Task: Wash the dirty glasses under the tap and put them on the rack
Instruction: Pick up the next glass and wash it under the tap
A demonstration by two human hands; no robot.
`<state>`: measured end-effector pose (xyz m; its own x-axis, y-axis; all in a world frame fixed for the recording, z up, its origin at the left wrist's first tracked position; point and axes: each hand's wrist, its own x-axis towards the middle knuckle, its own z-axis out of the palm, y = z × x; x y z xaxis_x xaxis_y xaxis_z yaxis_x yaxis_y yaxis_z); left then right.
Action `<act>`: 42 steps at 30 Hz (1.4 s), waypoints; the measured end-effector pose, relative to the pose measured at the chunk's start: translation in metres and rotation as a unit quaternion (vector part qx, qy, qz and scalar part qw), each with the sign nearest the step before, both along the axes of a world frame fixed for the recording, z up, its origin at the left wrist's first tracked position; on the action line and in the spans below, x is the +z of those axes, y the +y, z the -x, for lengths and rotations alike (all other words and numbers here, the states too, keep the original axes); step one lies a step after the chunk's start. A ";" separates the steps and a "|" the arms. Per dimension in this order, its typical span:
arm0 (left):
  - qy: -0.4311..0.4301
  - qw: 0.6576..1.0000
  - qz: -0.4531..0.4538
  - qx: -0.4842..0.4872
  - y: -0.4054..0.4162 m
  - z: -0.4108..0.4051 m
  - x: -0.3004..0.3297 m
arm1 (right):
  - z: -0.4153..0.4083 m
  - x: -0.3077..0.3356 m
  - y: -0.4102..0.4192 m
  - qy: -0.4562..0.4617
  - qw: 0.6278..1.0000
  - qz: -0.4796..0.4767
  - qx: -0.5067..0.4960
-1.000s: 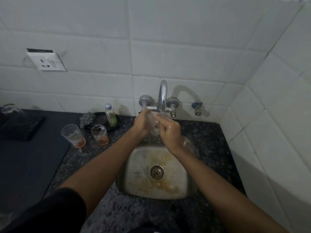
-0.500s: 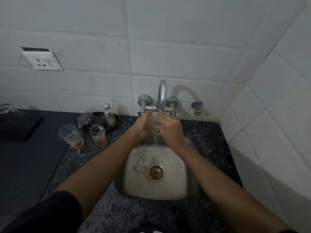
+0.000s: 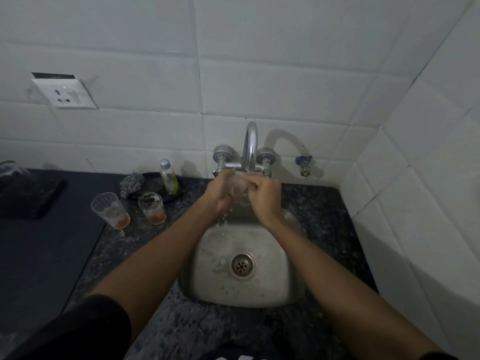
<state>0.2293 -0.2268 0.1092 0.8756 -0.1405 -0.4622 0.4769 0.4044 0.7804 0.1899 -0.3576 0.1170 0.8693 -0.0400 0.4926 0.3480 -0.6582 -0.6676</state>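
Observation:
A clear glass (image 3: 240, 189) is held right under the spout of the chrome tap (image 3: 250, 146), over the back of the steel sink (image 3: 202, 258). My left hand (image 3: 219, 192) grips it from the left and my right hand (image 3: 265, 197) wraps it from the right, hiding most of it. Water drips below the hands. Two dirty glasses stand on the speckled counter to the left: a taller one (image 3: 110, 210) and a shorter one (image 3: 152, 207), each with orange residue at the bottom.
A small bottle (image 3: 168, 178) and a steel scrubber (image 3: 131, 184) sit on a dark dish behind the dirty glasses. A dark tray-like object (image 3: 28, 196) lies at far left on the dark mat. White tiled walls close in behind and on the right. A socket (image 3: 65, 93) is on the wall.
Both hands have stayed at the tap, shifting their grip around the glass. The orange stain seen in the sink basin a second ago has washed away.

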 end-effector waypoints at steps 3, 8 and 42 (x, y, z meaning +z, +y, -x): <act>-0.012 0.998 0.050 -0.039 -0.003 0.010 0.004 | -0.007 0.002 -0.001 0.007 0.999 0.048 0.000; 0.017 0.996 -0.017 -0.087 -0.004 0.004 0.011 | -0.003 -0.003 -0.008 -0.062 0.991 0.111 0.038; -0.036 0.997 0.024 -0.063 0.003 0.006 0.010 | -0.004 -0.001 -0.004 0.015 0.999 0.027 -0.026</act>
